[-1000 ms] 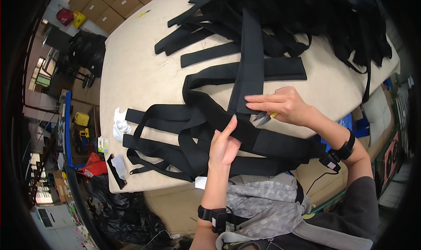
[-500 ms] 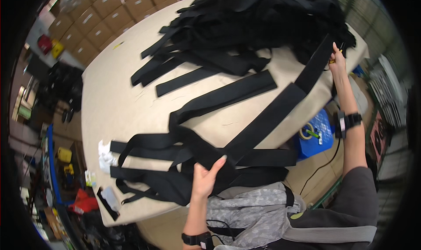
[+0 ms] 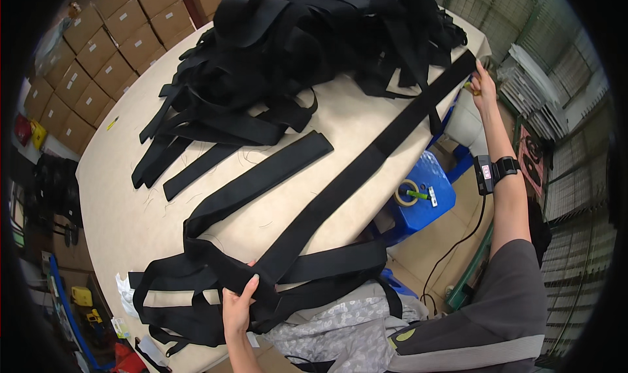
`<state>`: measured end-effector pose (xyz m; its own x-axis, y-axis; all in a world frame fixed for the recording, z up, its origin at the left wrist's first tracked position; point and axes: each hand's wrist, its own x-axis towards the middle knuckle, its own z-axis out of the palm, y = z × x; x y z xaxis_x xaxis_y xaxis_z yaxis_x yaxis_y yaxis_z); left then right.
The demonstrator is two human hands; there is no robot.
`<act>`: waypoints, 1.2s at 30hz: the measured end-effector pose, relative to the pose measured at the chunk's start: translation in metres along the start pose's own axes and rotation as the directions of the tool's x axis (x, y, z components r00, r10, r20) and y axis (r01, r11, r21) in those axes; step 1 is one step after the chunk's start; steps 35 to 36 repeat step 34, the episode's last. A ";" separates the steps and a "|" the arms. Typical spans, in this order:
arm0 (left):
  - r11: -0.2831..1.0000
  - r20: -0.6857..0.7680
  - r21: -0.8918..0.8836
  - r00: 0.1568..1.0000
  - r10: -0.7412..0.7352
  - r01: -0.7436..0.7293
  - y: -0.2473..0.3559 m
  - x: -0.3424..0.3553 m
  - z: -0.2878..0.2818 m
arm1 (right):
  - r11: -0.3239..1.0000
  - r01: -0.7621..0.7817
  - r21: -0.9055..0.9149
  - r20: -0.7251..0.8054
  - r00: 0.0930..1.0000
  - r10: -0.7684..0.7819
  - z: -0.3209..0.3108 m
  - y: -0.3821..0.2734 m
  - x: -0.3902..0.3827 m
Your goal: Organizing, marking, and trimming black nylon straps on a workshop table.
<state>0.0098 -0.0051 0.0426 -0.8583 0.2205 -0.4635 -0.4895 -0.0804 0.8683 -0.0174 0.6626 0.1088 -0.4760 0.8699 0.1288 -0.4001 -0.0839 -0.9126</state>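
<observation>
A long black fabric strap (image 3: 347, 178) is stretched diagonally across the table (image 3: 131, 226) between my two hands. At the near end, my left hand (image 3: 237, 311) pinches it, thumb on top, over a bunch of other black straps (image 3: 190, 317). My right hand (image 3: 485, 90), raised at the far right edge of the table, grips the strap's far end. A small yellow-handled tool (image 3: 468, 85) shows in that same hand; most of it is hidden behind the fingers. Another black strap (image 3: 261, 185) lies bent on the table left of the stretched one.
A large heap of black straps (image 3: 314, 39) covers the far side of the table. Right of the table stands a blue stool (image 3: 428, 206) with a tape roll (image 3: 405, 193) and a green-handled item (image 3: 418, 194) on it. Stacked cartons (image 3: 98, 52) line the back left.
The view has swung to the right, so the table sits further left. The strap between my hands is still held taut, with its far end now at my right fingertips.
</observation>
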 end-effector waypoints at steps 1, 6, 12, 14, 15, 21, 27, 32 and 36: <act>1.000 0.000 -0.006 1.000 -0.026 0.026 0.004 0.000 0.006 | 1.000 0.008 0.002 0.082 0.997 -0.008 0.002 -0.001 0.002; 0.988 -0.031 0.146 0.998 0.054 -0.049 -0.001 -0.001 0.019 | 0.998 0.068 0.013 0.260 0.963 -0.069 0.053 -0.018 -0.020; 0.965 0.052 0.250 0.996 0.070 -0.080 -0.007 0.000 0.026 | 0.988 0.140 -0.059 0.837 0.546 -0.027 0.135 -0.073 -0.116; 0.963 0.035 0.262 0.997 0.064 -0.071 -0.011 -0.001 0.024 | 0.954 0.276 -0.116 0.885 0.464 -0.026 0.173 -0.075 -0.180; 0.967 0.019 0.244 0.997 0.071 -0.073 -0.011 -0.001 0.025 | 0.949 0.299 -0.097 0.953 0.302 0.002 0.178 -0.064 -0.183; 0.947 -0.160 0.311 0.986 -0.035 0.084 -0.020 0.002 0.030 | 0.884 0.400 -0.244 0.896 -0.256 0.363 0.203 -0.003 -0.268; 0.997 0.015 0.057 0.999 -0.047 0.046 -0.021 -0.001 0.027 | 0.695 0.709 -0.121 0.862 -0.272 0.427 0.191 0.042 -0.322; 0.959 0.027 -0.284 1.000 0.002 0.006 -0.030 -0.003 0.033 | 0.691 0.713 -0.115 0.897 -0.225 0.381 0.163 0.082 -0.333; 0.901 0.031 -0.432 0.998 0.056 -0.037 -0.036 -0.004 0.032 | 0.708 0.656 -0.263 0.889 -0.121 0.442 0.174 0.082 -0.332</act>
